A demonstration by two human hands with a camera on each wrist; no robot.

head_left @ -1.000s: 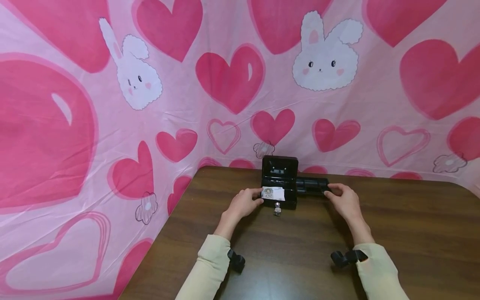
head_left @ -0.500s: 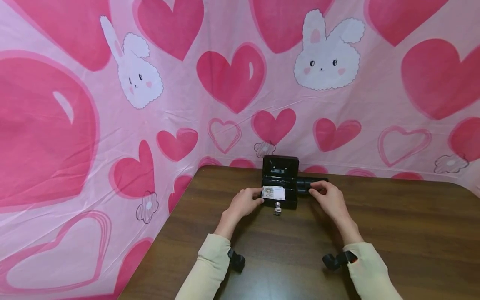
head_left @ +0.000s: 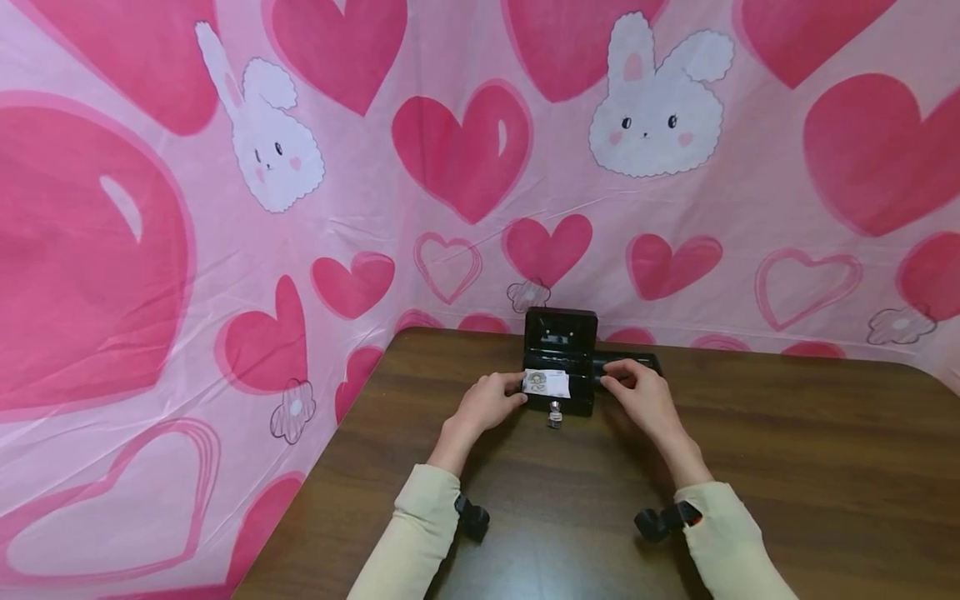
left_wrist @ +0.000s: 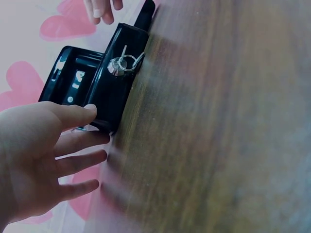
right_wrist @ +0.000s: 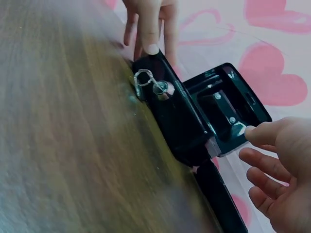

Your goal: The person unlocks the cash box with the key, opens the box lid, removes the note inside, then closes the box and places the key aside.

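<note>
Black box point(head_left: 577, 406): lid point(head_left: 562, 320) raised, near the far edge of the counter point(head_left: 525, 517), toward its far-left corner.
Banknote point(head_left: 551, 383): inside the box.
Keys point(head_left: 555, 416): at the box's front.
Black tray point(right_wrist: 218, 194): at the box's right.
Left hand point(head_left: 486, 404): I observe straight fingers touching the box's left end.
Right hand point(head_left: 642, 398): I observe released fingers near the box's right side.

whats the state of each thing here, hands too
cash box: open, lid raised
keys: hanging at the front lock
banknotes: lying in the box
black tray: out, beside the box
left hand: touching the box's left end
right hand: near the box, gripping nothing visible
</note>
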